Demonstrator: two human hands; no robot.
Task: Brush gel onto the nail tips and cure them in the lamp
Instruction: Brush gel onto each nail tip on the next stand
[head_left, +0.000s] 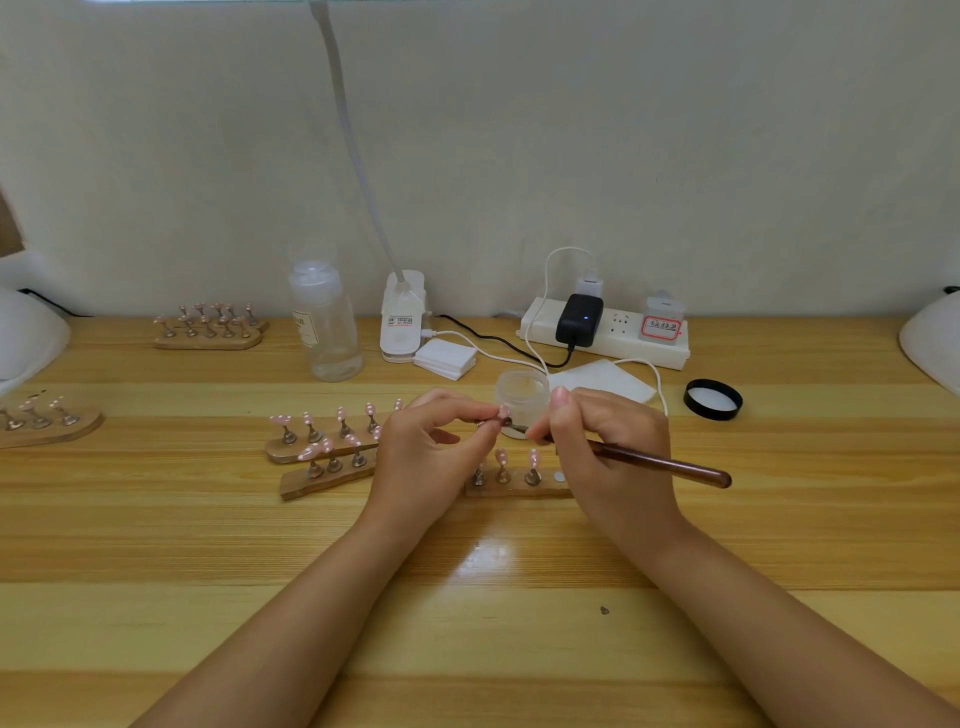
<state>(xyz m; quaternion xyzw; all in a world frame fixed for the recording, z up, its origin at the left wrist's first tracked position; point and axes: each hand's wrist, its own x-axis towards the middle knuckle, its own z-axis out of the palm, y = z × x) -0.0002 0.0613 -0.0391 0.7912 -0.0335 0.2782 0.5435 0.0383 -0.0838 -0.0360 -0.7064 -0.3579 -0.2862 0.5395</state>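
Two bare forearms extend from the near edge across the wooden table (156, 545). The left hand (421, 457) pinches a small nail tip (503, 414) on its metal stand between thumb and forefinger, raised above the table. The right hand (602, 447) grips a brown brush (660, 462) pen-fashion, its tip at the nail tip; contact appears likely but blur prevents confirmation. An open gel jar (522, 389) stands just behind the hands, its black lid (712, 399) well to the right. Wooden holders (322, 449) carrying pink tips lie beneath and left of the hands. A white curing lamp (28, 338) sits at the far left edge.
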